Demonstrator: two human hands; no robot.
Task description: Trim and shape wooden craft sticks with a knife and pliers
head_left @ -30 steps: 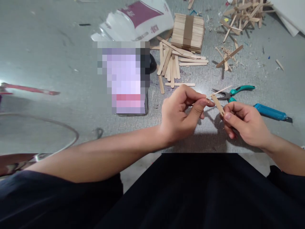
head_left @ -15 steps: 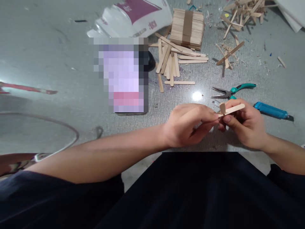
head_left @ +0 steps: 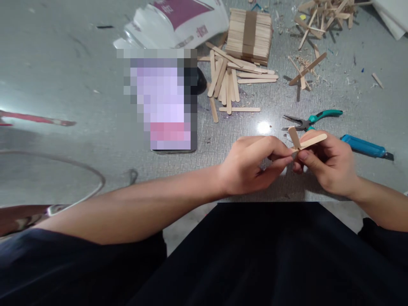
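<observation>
1. Head view, nearest first: the left hand [head_left: 256, 163] reaches out just above the table [head_left: 178, 182], its thumb and forefinger pinched on one end of two meeting wooden sticks. A light pinch seems best here; thin wood like this could split under a hard squeeze.

2. The right hand [head_left: 334, 165] holds the same pair, thumb close to the point where they meet, forefinger tucked behind. That looks like sound support: pressure near the joint should bend the wood less than pressure at the free ends.

3. Between the hands, the slanting stick [head_left: 315, 141] points away to the right while the raised stick [head_left: 293, 138] leans up from it. I cannot tell whether they are slotted or only touching, so seating them squarely before loosening either hand would be wise.

4. Just beyond the right hand lies the blue cutter [head_left: 365, 145]; its left end is hidden, so keep those knuckles clear of a possible blade.

5. Pliers [head_left: 307, 124] rest near it, within easy reach should fingers prove too blunt.

6. Farther off, a crossed stick piece [head_left: 308, 70] stands on the table, perhaps useful for comparing angles.

7. Loose sticks [head_left: 228, 91] and a banded bundle [head_left: 235, 32] offer likely spares if one cracks.
</observation>
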